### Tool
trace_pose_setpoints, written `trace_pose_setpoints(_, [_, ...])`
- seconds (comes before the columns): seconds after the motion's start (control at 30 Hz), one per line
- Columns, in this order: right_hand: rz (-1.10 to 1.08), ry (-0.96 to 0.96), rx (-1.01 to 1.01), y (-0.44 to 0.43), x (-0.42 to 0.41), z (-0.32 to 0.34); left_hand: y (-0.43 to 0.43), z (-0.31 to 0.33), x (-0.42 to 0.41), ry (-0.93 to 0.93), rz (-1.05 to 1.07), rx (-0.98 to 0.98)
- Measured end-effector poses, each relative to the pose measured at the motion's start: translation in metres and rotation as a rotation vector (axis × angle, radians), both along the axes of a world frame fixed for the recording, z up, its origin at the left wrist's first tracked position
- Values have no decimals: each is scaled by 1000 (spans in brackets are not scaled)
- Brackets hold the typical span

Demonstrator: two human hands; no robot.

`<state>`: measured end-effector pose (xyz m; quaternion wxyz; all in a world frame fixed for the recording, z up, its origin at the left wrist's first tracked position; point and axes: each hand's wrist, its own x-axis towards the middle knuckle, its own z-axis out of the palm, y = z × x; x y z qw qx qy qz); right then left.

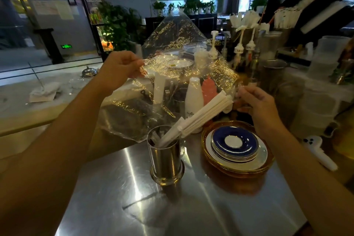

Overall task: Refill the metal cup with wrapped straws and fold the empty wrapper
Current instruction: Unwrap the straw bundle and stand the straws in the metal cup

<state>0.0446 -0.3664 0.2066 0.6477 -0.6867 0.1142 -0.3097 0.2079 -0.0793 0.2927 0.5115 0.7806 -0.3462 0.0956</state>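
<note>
- So, only one view here, the head camera looking down, and it's pretty clear what's going on.
- Metal cup (pixel 166 156) stands upright at lower centre of the frame on the steel surface (pixel 191 207), with the wrapped straws (pixel 195 119) already sitting in it, fanned out and leaning toward the upper right.
- Left hand (pixel 119 71), left of centre, has its fingers pinching one edge of the clear wrapper (pixel 172 59); the sheet is held up and spread out above and behind the cup, probably so it stays off the straws and can be lined up for a fold.
- Right hand (pixel 256 101), right of centre, has thumb and fingers pressed together on the opposite edge of the wrapper, just beside the straw tops. Can't tell for sure if it's also touching a straw.
- Wrapper looks empty and crinkly, no straws inside that I can see.
- Stack of plates (pixel 235 145) with a blue saucer on top sits just to the right of the cup, near but not touching as far as I can tell.
- My read: refill part looks done, folding hasn't started; bringing the two pinched edges together seems like the obvious next thing.
</note>
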Motion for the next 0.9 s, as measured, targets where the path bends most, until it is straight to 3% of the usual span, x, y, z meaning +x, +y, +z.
trace_pose_setpoints(0.9, [104, -149, -326, 50, 55, 68, 77, -49, 9, 281, 212, -235])
